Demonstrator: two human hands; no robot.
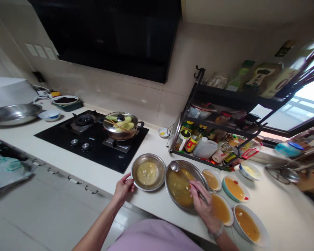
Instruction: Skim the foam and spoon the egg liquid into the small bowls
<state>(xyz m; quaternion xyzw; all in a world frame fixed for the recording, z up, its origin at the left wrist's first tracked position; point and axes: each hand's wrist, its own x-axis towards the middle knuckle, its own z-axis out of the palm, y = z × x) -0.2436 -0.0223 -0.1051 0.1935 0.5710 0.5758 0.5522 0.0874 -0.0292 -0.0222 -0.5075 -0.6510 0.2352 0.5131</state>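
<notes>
A smaller steel bowl [161, 174] with pale yellowish liquid stands on the counter, and my left hand [124, 188] grips its left rim, thumb and fingers closed on it. Right beside it is a larger steel basin [170, 193] holding a cloudy yellow-brown broth. My right hand [201, 198] is wrapped round the handle of a steel ladle [175, 166]. The ladle's head is over the basin's far left rim, above the liquid. Several bowls of orange-brown soup sit right of the basin, among them a white oval bowl [261, 232] and a green-rimmed bowl [225, 184].
A lidded pan [120, 126] with green slices stands on the black gas hob [94, 146]. Behind the basin rises a black rack [225, 127] of bottles and jars. A wide steel pan [14, 115] lies far left; a patterned bowl [249, 171] is at right.
</notes>
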